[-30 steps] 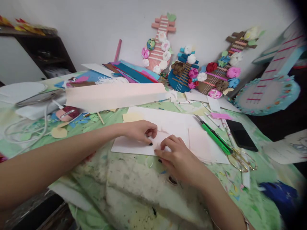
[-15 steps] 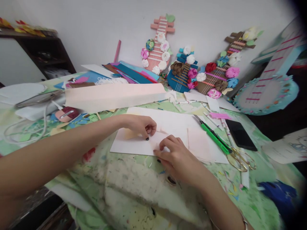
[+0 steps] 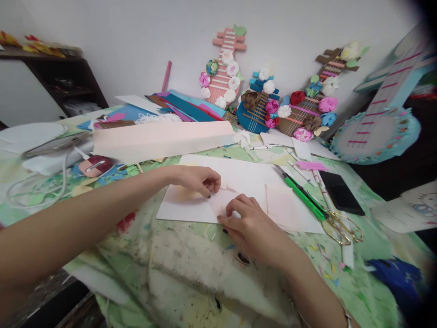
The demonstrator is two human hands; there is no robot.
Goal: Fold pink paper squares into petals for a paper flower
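A small pale pink piece of paper (image 3: 220,199) lies on a large white sheet (image 3: 252,175) in the middle of the table. My left hand (image 3: 198,179) is curled, its fingertips pinching the upper left edge of the pink piece. My right hand (image 3: 251,225) comes in from below, fingers bent and pressing down on the piece's lower right part. Another pale pink square (image 3: 282,206) lies on the white sheet just right of my right hand.
A green utility knife (image 3: 303,199), gold scissors (image 3: 341,228) and a black phone (image 3: 339,192) lie to the right. A long folded pink sheet (image 3: 164,139) lies behind the hands. Several paper guitars with flowers (image 3: 259,107) lean on the wall. A glue gun (image 3: 94,165) with its cable sits left.
My left hand has slid slightly up and back along the pink piece's edge. My right hand has stayed pressed on the paper.
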